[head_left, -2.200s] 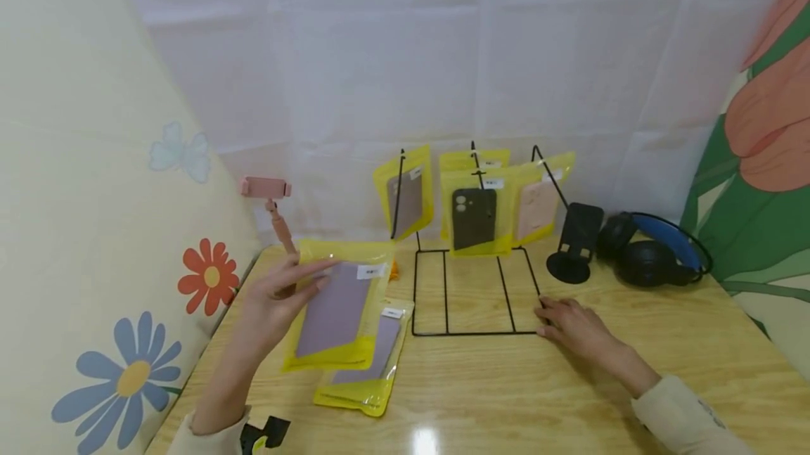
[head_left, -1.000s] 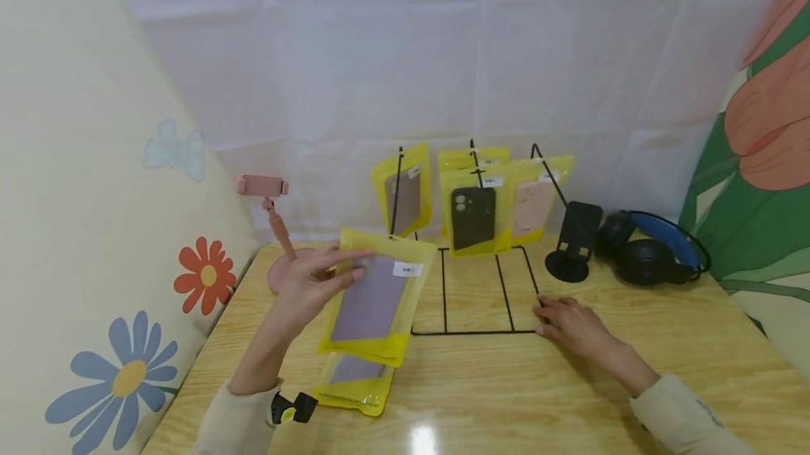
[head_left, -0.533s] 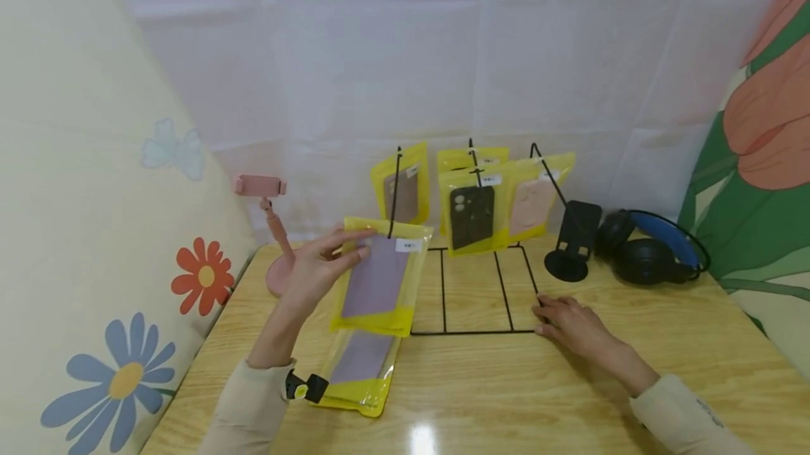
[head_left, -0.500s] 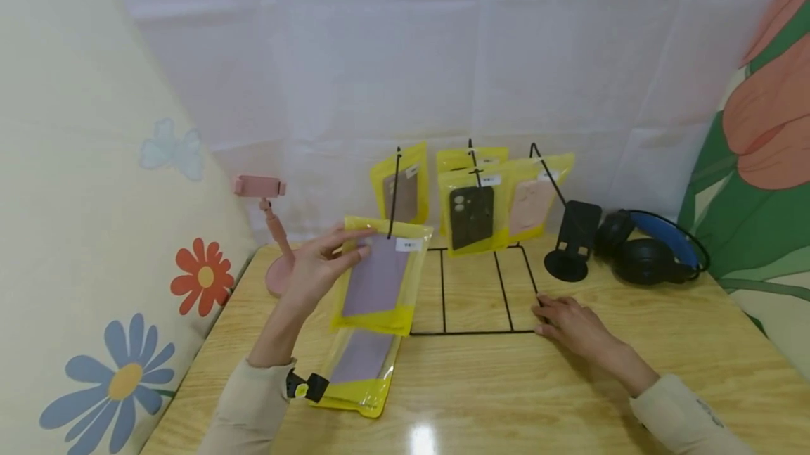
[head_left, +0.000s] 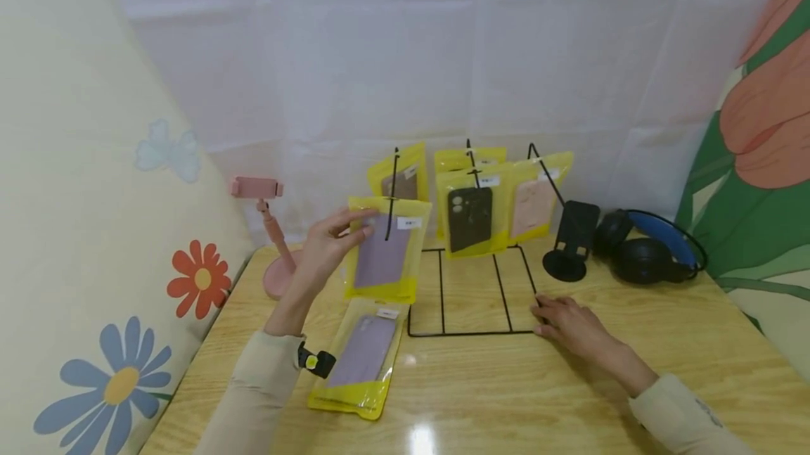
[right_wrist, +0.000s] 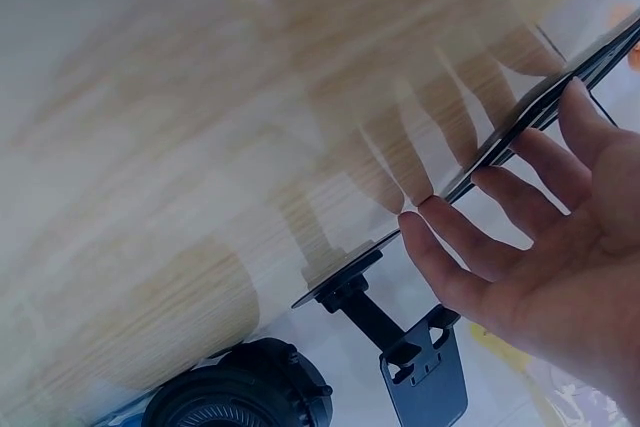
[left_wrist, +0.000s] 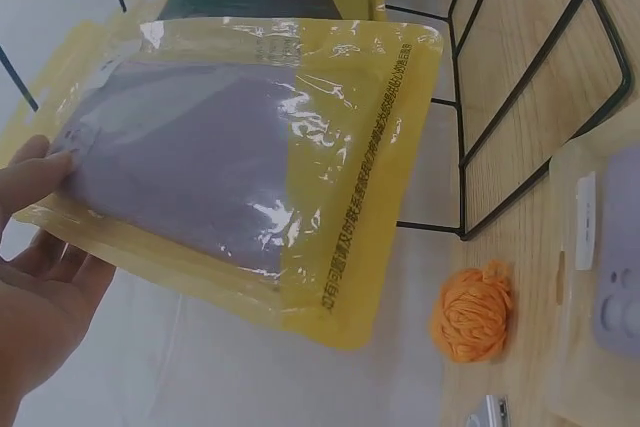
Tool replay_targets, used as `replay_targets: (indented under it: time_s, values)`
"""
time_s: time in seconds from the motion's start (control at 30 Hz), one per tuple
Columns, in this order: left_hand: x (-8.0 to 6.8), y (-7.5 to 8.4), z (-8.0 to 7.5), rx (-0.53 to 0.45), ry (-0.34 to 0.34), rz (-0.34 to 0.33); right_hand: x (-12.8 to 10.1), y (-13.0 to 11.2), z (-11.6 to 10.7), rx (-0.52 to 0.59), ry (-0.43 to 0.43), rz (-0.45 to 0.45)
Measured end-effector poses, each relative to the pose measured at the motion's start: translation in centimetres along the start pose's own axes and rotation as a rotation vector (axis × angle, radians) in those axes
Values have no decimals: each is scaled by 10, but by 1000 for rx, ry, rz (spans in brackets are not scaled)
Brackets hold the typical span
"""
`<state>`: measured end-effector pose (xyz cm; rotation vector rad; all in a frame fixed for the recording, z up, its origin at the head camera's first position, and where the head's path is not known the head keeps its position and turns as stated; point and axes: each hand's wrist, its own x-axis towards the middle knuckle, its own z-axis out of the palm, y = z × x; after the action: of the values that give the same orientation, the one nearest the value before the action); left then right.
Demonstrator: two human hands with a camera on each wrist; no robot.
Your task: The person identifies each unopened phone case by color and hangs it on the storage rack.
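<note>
My left hand (head_left: 329, 247) pinches the left edge of a clear yellow bag with a lilac phone case (head_left: 382, 254) inside. The left hook of a black wire display rack (head_left: 441, 293) crosses the bag's top edge, its tip showing in front of the bag. In the left wrist view, the thumb lies over the bagged phone case (left_wrist: 190, 157) and the other fingers are behind it. My right hand (head_left: 579, 328) rests its fingertips on the right side of the rack's base. Below the left hand, another bagged lilac phone case (head_left: 363, 353) lies on the table.
Bagged phone cases, one black (head_left: 470, 219) and one pink (head_left: 531, 205), hang from the other hooks. A black phone stand (head_left: 577, 230) and headphones (head_left: 645, 258) stand at right, a pink phone holder (head_left: 272, 226) at left. An orange yarn ball (left_wrist: 473, 314) lies near the rack.
My left hand has carried the bagged lilac phone case right and up to the left hook, whose tip shows in front of it. The lower bag is more exposed. My right hand stays put.
</note>
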<state>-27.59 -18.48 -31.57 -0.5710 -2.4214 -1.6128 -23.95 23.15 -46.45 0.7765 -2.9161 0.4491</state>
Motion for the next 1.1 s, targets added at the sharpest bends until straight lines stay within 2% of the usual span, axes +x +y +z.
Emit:
replay_targets:
  time_s: [0.13,0.27,0.47,0.6,0.7,0.83,0.93,1.0,1.1]
  values:
    - [11,0,1,21,-23,-9,0,-1,0,0,-1,-2]
    - [25,-17,0,35,-58,-6,0,0,1,-3,-1,0]
    - [41,-21,-2,71,-89,-14,0,0,1,-10,0,12]
    - [48,-22,-4,93,-95,16,0,-1,0,-7,-9,18]
    - [47,-25,-7,114,-110,27,0,-2,2,-5,-17,23]
    - [32,-29,-12,105,-107,22,0,-4,4,-5,-26,22]
    - [10,-36,-12,114,-60,33,1,-5,4,-6,-30,18]
    - [-7,-43,-7,160,-37,33,1,-5,2,-12,-26,18]
    - [-35,-56,8,312,-29,30,1,-3,0,-30,-10,18]
